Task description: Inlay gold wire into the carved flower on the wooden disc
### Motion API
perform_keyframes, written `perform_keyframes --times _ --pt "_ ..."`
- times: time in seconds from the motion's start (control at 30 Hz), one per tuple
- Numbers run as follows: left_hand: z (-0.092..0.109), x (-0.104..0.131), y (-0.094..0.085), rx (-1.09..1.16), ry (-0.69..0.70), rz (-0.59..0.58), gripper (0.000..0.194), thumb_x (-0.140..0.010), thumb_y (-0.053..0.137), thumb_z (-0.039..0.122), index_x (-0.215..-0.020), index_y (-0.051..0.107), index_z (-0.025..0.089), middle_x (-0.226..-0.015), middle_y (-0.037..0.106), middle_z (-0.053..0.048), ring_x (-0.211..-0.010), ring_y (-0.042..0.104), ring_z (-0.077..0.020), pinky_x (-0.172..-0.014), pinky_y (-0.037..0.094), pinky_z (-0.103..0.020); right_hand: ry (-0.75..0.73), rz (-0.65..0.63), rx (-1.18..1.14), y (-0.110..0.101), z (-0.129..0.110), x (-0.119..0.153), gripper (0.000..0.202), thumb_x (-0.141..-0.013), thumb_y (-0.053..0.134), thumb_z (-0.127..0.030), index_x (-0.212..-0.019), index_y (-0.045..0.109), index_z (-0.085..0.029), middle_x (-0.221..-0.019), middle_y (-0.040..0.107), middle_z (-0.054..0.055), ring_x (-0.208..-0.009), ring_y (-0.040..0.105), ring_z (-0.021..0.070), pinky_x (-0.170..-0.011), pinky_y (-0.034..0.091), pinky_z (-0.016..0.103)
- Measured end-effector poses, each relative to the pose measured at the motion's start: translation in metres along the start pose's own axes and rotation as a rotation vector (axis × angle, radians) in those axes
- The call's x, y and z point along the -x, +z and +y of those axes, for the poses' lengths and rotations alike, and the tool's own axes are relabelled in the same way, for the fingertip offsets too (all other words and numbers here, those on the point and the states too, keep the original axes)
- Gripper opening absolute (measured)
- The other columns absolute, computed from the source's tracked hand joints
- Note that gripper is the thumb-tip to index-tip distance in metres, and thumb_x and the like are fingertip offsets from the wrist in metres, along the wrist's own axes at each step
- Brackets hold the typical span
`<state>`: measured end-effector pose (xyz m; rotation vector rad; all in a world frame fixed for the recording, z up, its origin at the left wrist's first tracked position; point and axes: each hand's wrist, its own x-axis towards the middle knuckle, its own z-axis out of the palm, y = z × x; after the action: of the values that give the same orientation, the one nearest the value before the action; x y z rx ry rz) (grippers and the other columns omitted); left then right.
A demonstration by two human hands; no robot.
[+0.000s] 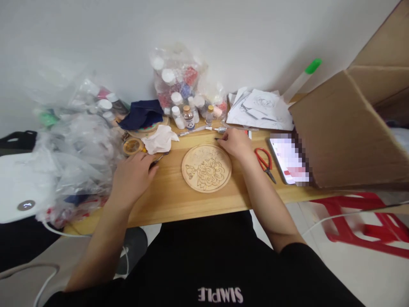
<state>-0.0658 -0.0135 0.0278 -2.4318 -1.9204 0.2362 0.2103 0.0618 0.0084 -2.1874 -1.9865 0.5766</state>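
Note:
A round wooden board point(207, 168) with a raised flower pattern in gold lines lies on the wooden table point(166, 200). Left of it, my left hand point(136, 175) rests near the table surface, fingers closed around a thin dark tool point(159, 158) whose tip points up and right. My right hand point(235, 144) is at the board's upper right edge. Its thumb and fingers pinch a small dark, thin piece point(217, 138) just above the board's rim. What this piece is cannot be made out.
Red-handled pliers point(264, 162) and a lit phone point(287, 160) lie to the right, beside a cardboard box point(335, 132). Small bottles point(188, 118), a white tissue point(160, 139), papers point(260, 108) and a tape roll point(132, 146) line the back. Plastic bags point(86, 153) fill the left.

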Motion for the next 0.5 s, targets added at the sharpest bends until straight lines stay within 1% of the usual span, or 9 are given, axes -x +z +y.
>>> perform_keyframes --times 0.1,0.2,0.3,0.4,0.5 --pt "0.001 0.006 0.008 0.047 -0.082 -0.003 0.027 -0.091 0.047 0.027 -0.107 0.064 0.014 -0.099 0.067 -0.015 -0.095 0.063 -0.0341 -0.070 0.046 -0.040 -0.011 0.009 -0.002 0.001 0.000 0.001 0.017 -0.082 0.061 -0.029 -0.087 0.071 -0.017 -0.098 0.072 0.014 -0.092 0.066 0.0276 -0.072 0.047 0.035" --pt "0.000 0.008 0.016 0.064 -0.107 0.013 0.025 -0.090 0.045 0.022 -0.104 0.064 0.014 -0.099 0.067 -0.014 -0.096 0.063 -0.0332 -0.073 0.046 -0.040 -0.015 0.021 -0.010 0.001 0.000 0.001 0.014 -0.080 0.062 -0.029 -0.081 0.070 -0.018 -0.093 0.072 0.012 -0.088 0.066 0.0262 -0.071 0.047 0.034" --pt "-0.003 0.009 0.024 0.093 -0.111 0.052 0.028 -0.088 0.041 0.015 -0.105 0.063 0.016 -0.101 0.067 -0.014 -0.099 0.062 -0.0307 -0.078 0.047 -0.039 -0.013 0.040 -0.024 0.002 0.000 0.001 0.010 -0.077 0.064 -0.027 -0.076 0.069 -0.019 -0.090 0.072 0.011 -0.085 0.066 0.0254 -0.070 0.046 0.033" --pt "-0.007 0.013 0.032 0.130 -0.087 0.122 0.033 -0.087 0.037 0.011 -0.105 0.065 0.014 -0.100 0.067 -0.015 -0.096 0.062 -0.0294 -0.081 0.047 -0.039 -0.024 0.062 -0.053 0.004 0.003 0.000 0.007 -0.075 0.065 -0.024 -0.070 0.067 -0.019 -0.084 0.071 0.010 -0.081 0.065 0.0251 -0.068 0.044 0.032" --pt "-0.009 0.022 0.036 0.162 -0.042 0.261 0.034 -0.088 0.036 0.012 -0.103 0.067 0.013 -0.098 0.068 -0.016 -0.094 0.063 -0.0296 -0.080 0.047 -0.039 -0.066 0.091 -0.106 0.006 0.008 -0.004 0.013 -0.076 0.061 -0.022 -0.063 0.062 -0.018 -0.074 0.068 0.009 -0.075 0.063 0.0238 -0.067 0.043 0.032"
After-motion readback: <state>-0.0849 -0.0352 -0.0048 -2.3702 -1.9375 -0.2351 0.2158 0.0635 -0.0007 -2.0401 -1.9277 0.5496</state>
